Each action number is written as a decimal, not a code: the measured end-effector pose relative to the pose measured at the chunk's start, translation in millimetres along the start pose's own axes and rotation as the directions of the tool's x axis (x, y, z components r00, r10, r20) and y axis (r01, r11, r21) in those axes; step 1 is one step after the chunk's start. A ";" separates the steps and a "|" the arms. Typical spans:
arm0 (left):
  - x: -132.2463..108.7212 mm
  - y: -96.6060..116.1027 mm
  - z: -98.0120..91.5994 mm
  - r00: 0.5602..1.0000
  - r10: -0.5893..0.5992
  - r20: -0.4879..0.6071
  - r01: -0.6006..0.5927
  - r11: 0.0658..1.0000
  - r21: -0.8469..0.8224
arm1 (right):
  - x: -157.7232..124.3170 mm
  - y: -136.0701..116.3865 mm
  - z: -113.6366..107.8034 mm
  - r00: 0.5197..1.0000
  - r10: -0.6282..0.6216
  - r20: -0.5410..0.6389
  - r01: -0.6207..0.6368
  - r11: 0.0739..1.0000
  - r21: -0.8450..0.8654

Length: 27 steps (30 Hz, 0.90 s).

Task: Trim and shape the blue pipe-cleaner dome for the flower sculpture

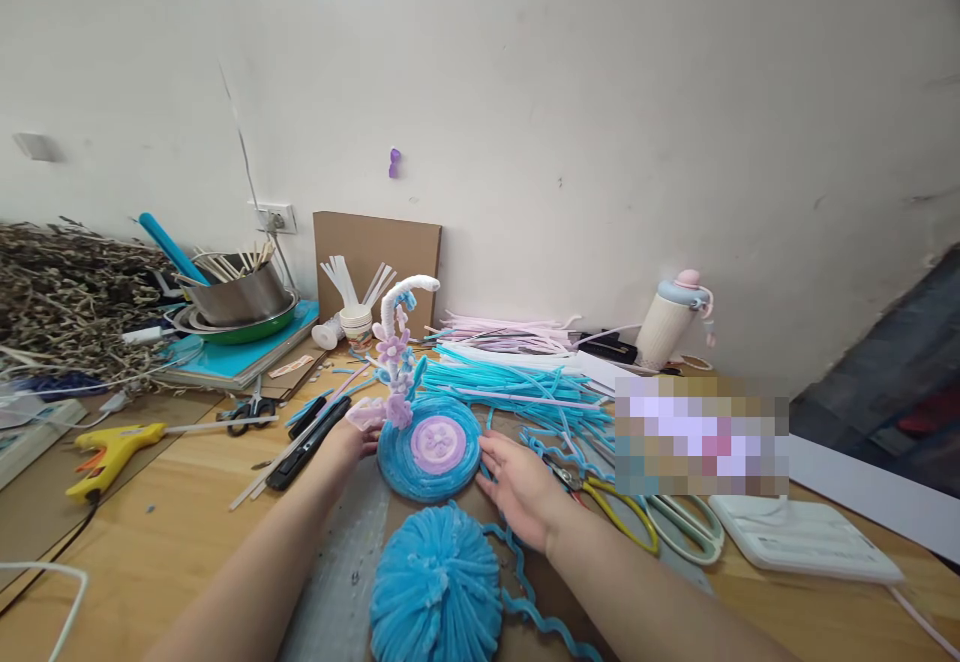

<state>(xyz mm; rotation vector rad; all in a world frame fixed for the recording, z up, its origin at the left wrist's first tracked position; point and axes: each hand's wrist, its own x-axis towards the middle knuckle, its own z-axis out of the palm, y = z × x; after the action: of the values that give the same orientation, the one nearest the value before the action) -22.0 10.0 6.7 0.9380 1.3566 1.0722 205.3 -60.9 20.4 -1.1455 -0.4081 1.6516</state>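
A round blue disc [396, 472] with a pink-lilac centre stands tilted in the middle, between my hands. White, lilac and blue fuzzy flowers on a curved white stem [389, 314] rise at its left edge. My left hand [363, 434] is at the disc's left side, its fingers partly hidden behind the flowers and the rim. My right hand [517, 480] touches the right rim with its fingertips, fingers spread. Nearer to me lies a large blue fuzzy ball [437, 582] with wavy blue strands [544, 625] at its right.
Blue pipe cleaners [517, 382] lie behind the disc. Pliers with yellow handles [619, 512] and green-handled scissors [686, 530] sit right. A black cutter [307, 445] and yellow glue gun [116, 457] are left. A bottle [667, 322] stands at the back right.
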 end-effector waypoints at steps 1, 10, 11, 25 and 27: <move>-0.3 -0.5 2.1 1.000 0.001 0.023 -0.001 1.000 0.013 | -1.4 1.6 2.1 1.000 0.011 0.006 -0.011 1.000 0.001; 9.1 2.6 5.7 0.986 0.168 -0.026 -0.168 0.986 0.005 | -40.1 10.1 -1.6 0.981 0.182 0.061 -0.183 0.983 0.015; 7.6 6.0 3.2 0.969 0.223 -0.103 -0.223 0.975 0.011 | -42.9 6.8 -2.9 0.982 0.182 0.050 -0.182 0.983 -0.004; -35.7 144.5 36.2 0.418 0.900 0.124 -0.781 0.286 0.554 | 27.7 -123.2 97.4 0.721 -0.534 0.442 0.673 0.690 -0.265; -34.5 154.2 42.2 0.365 0.906 0.216 -0.794 0.182 0.580 | 30.5 -125.3 104.9 0.702 -0.519 0.487 0.680 0.691 -0.244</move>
<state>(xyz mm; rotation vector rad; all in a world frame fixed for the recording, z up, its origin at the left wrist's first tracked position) 15.2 22.5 165.5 2.3868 1.2913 1.6046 186.7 43.9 148.2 -0.8160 -1.3075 1.1838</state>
